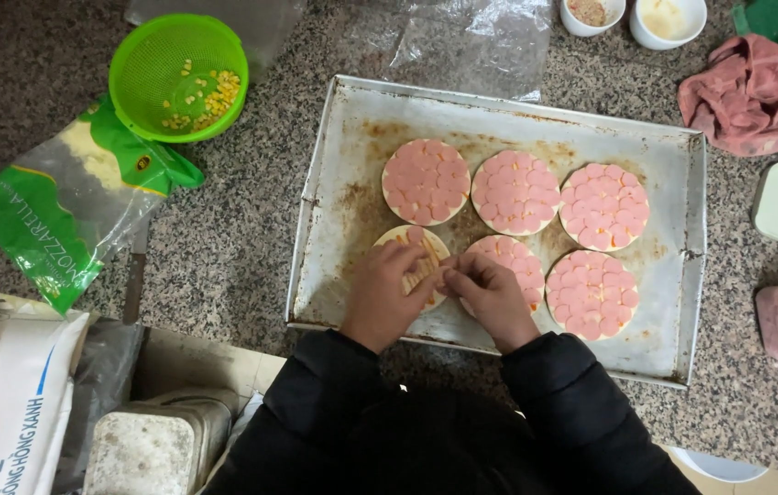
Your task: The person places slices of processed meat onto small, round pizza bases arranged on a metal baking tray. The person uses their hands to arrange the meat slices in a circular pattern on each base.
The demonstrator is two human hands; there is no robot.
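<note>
Both hands, left hand and right hand, are pinching pink sausage slices together over the partly covered round dough base, lying in the worn metal baking tray on the speckled granite counter.

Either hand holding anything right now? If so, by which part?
Cannot tell for sure. Both hands, left hand and right hand, meet fingertip to fingertip over the partly topped round base in the metal tray; any sausage slice pinched there is hidden.

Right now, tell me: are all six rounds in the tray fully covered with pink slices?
No: the round under both hands shows mostly bare sauce; five others are covered.
</note>
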